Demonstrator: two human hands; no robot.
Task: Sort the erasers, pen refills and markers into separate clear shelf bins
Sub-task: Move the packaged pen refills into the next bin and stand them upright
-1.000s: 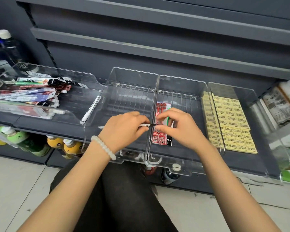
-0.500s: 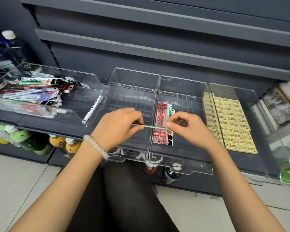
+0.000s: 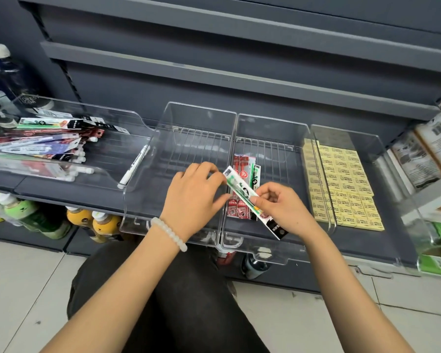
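A green pen refill packet (image 3: pixel 239 186) lies slantwise over the clear refill bin (image 3: pixel 273 123), flat side up. My right hand (image 3: pixel 285 210) pinches it near its middle. Beside the packet's upper end is my left hand (image 3: pixel 191 194), fingers relaxed at the packet's edge, with no plain grip. Red refill packets (image 3: pixel 241 171) lie in that bin beneath. An empty clear bin (image 3: pixel 196 110) stands to the left. The far-left bin (image 3: pixel 127 118) holds mixed packets and white markers (image 3: pixel 135 164). Yellow erasers (image 3: pixel 346 184) fill the right bin (image 3: pixel 354 133).
The bins sit on a dark grey shelf (image 3: pixel 61 189) with slatted back panels above. Drink bottles (image 3: pixel 105 222) stand on the shelf below. Boxed goods (image 3: pixel 430 146) are at the far right. My knee (image 3: pixel 178 289) is in front, over a tiled floor.
The packet was held edge-on and level between both hands; now it is turned flat and slanted, my right hand holds it lower down, and my left fingers have loosened.
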